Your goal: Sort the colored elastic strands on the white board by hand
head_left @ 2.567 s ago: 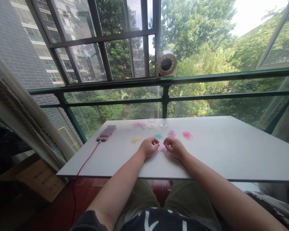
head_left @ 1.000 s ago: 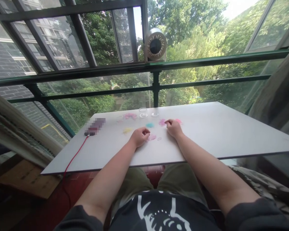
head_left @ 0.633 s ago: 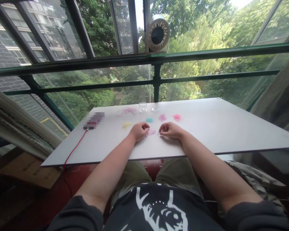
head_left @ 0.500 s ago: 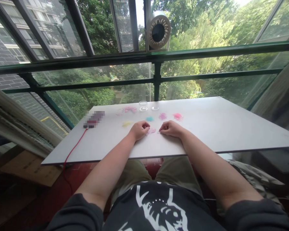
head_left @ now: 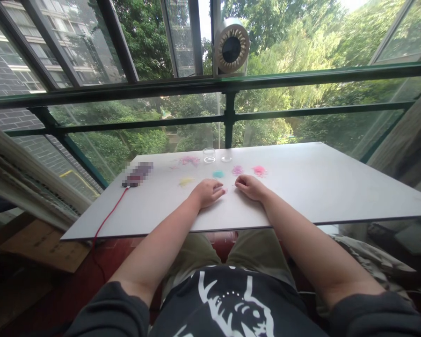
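My left hand (head_left: 210, 193) lies low over the table with its fingers stretched out and apart. Beneath and just beyond its fingertips a bit of a pale pink pile (head_left: 226, 190) shows; the hand covers the rest. My right hand (head_left: 249, 186) is closed in a pinch, a short way to the right. A tiny pale bit sticks out at its fingertips, too small to name. Beyond the hands lie small loose heaps of thin, strand-like pieces: a teal heap (head_left: 218, 174), a purple heap (head_left: 237, 170), a bright pink heap (head_left: 259, 171) and a yellow heap (head_left: 185, 180).
A clear round container (head_left: 209, 156) and a clear lid-like disc (head_left: 226, 158) stand near the white table's (head_left: 337, 187) far edge. Left of them is a pink-mauve heap (head_left: 189, 160). A blurred-out device (head_left: 138, 174) with a red cable (head_left: 110, 213) lies at the left.
My left hand has opened from a curled pinch and spread its fingers over the pale pink pile. My right hand has shifted slightly right, still pinched.
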